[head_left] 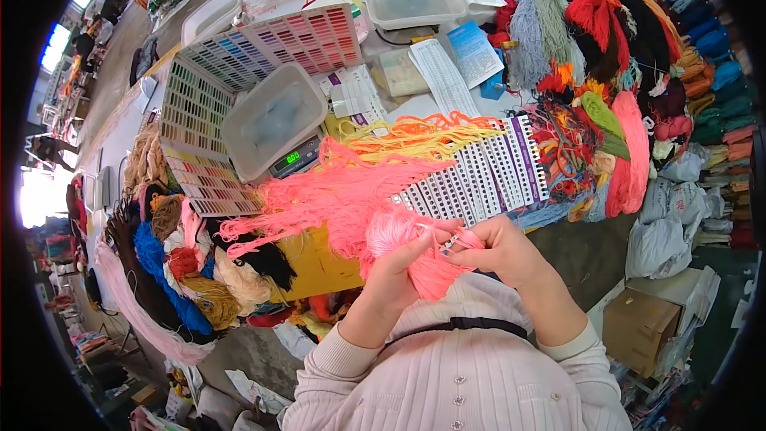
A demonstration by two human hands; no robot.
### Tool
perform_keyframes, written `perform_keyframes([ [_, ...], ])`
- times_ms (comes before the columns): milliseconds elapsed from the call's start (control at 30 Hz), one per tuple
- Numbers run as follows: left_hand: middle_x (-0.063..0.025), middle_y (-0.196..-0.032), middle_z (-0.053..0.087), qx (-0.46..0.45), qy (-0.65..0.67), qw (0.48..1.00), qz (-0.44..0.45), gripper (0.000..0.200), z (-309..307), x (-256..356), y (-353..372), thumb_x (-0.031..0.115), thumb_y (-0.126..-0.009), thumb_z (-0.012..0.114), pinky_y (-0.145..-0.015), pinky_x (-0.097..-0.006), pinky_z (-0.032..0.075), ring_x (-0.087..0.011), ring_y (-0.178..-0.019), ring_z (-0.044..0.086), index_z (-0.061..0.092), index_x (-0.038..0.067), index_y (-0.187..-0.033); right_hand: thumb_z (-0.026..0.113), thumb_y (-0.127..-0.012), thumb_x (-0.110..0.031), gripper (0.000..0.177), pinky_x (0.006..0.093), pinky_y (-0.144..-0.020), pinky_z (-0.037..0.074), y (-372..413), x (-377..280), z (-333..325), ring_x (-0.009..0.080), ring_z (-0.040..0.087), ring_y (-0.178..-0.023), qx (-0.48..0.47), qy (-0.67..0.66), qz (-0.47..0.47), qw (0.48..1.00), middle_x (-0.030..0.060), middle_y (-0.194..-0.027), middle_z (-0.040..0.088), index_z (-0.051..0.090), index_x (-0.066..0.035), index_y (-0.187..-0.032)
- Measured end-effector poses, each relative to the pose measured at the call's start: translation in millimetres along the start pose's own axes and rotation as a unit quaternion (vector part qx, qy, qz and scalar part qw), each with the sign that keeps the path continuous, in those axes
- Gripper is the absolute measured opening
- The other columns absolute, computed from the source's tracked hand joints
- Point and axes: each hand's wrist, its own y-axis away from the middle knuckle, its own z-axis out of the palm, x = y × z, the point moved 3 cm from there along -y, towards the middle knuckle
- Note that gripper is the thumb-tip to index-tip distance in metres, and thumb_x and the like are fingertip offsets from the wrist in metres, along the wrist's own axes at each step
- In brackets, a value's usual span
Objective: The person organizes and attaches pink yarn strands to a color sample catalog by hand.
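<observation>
A thick bundle of pink yarn (391,235) is held in front of my body. My left hand (392,271) wraps round its left side. My right hand (503,254) pinches strands of the same yarn at its right side, with a small pale object (449,244) at the fingertips that I cannot make out. Loose pink strands (343,183) spread from the bundle over the table toward a scale (294,158). Just beyond my hands lie white perforated cards (471,179) with purple strips, partly under yellow and orange yarn (423,137).
Colour sample boards (271,40) stand behind a translucent tray (275,116). Farther back are another plastic tray (416,1) and printed sheets (443,76). Yarn heaps lie left (187,271) and right (630,144). A cardboard box (641,327) is at the lower right.
</observation>
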Motion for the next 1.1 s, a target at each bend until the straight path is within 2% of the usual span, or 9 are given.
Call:
perform_keyframes([
  [167,-0.0136,-0.107,0.050,-0.005,0.071,0.997,-0.017,0.035,9.1,4.7,-0.9,0.017,-0.081,0.049,-0.082,-0.0313,0.041,-0.0188,-0.094,0.052,0.045,-0.006,-0.107,0.058,-0.071,-0.003,0.005,0.0169,-0.044,0.025,0.5,8.4,-7.3,-0.0011,0.034,-0.050,-0.032,-0.105,0.036,0.993,-0.0057,-0.059,0.049,0.058,0.000,-0.067],
  [467,-0.0091,-0.103,0.053,0.040,-0.195,0.980,0.032,0.020,6.3,3.2,7.1,0.015,-0.077,0.054,-0.073,-0.0271,0.043,-0.0151,-0.086,0.052,0.051,0.004,-0.093,0.052,-0.075,-0.006,0.007,0.0183,-0.040,0.025,5.5,9.0,-4.7,0.0036,0.033,-0.045,-0.128,-0.242,0.030,0.961,-0.0011,-0.059,0.046,0.054,0.000,-0.079],
  [567,-0.0090,-0.102,0.053,-0.207,-0.008,0.978,0.020,0.014,-11.3,-3.8,2.4,0.021,-0.080,0.050,-0.056,-0.0244,0.041,-0.0110,-0.065,0.049,0.047,0.007,-0.077,0.051,-0.076,-0.007,0.007,0.0186,-0.040,0.025,13.8,13.8,-10.5,0.0045,0.033,-0.043,-0.170,-0.269,0.078,0.945,-0.0016,-0.056,0.042,0.052,-0.001,-0.078],
  [633,-0.0089,-0.099,0.053,-0.170,-0.004,0.985,-0.002,0.017,-12.5,-3.7,4.3,0.023,-0.082,0.046,-0.049,-0.0224,0.037,-0.0096,-0.055,0.044,0.043,0.009,-0.072,0.050,-0.077,-0.008,0.006,0.0187,-0.040,0.025,18.6,16.0,-11.7,0.0044,0.032,-0.043,-0.176,-0.286,0.120,0.934,-0.0026,-0.054,0.039,0.051,-0.001,-0.078],
  [733,-0.0079,-0.090,0.054,-0.146,0.109,0.983,0.008,0.019,-7.8,1.6,2.4,0.023,-0.084,0.042,-0.044,-0.0207,0.034,-0.0092,-0.046,0.040,0.043,0.009,-0.072,0.050,-0.077,-0.009,0.007,0.0183,-0.040,0.024,22.7,5.1,-20.0,0.0045,0.031,-0.042,-0.141,-0.246,0.139,0.949,-0.0031,-0.052,0.037,0.051,-0.002,-0.076],
  [833,-0.0031,-0.069,0.053,-0.151,-0.021,0.988,0.000,0.016,21.2,10.2,-5.4,0.019,-0.086,0.041,-0.045,-0.0198,0.035,-0.0082,-0.048,0.043,0.046,0.005,-0.080,0.052,-0.076,-0.007,0.007,0.0191,-0.040,0.026,26.0,2.1,-25.1,0.0039,0.033,-0.044,-0.142,-0.197,0.144,0.959,-0.0025,-0.054,0.040,0.052,-0.001,-0.078],
  [933,-0.0004,-0.056,0.047,-0.075,-0.391,0.917,-0.017,0.016,19.7,0.5,-18.3,0.016,-0.084,0.046,-0.049,-0.0197,0.036,-0.0068,-0.050,0.044,0.049,0.003,-0.076,0.054,-0.075,-0.006,0.007,0.0197,-0.041,0.029,28.9,-1.8,-26.2,0.0039,0.037,-0.047,-0.125,-0.093,0.127,0.980,-0.0015,-0.056,0.044,0.056,0.001,-0.077],
  [1033,-0.0010,-0.055,0.048,-0.052,-0.363,0.926,-0.087,0.019,17.0,13.1,-24.0,0.016,-0.084,0.046,-0.048,-0.0207,0.036,-0.0073,-0.049,0.044,0.049,0.004,-0.069,0.056,-0.073,-0.005,0.007,0.0194,-0.043,0.033,25.9,-6.7,-44.3,0.0043,0.042,-0.050,-0.064,0.243,-0.016,0.968,0.0001,-0.060,0.049,0.058,0.001,-0.076],
  [1100,-0.0005,-0.054,0.046,0.027,-0.281,0.954,-0.101,0.023,12.8,18.9,-24.9,0.015,-0.084,0.043,-0.042,-0.0194,0.033,-0.0067,-0.045,0.041,0.047,0.005,-0.063,0.055,-0.074,-0.004,0.007,0.0192,-0.044,0.035,21.0,-12.2,-52.3,0.0068,0.045,-0.050,-0.098,0.178,-0.081,0.976,0.0066,-0.075,0.052,0.058,0.002,-0.073],
])
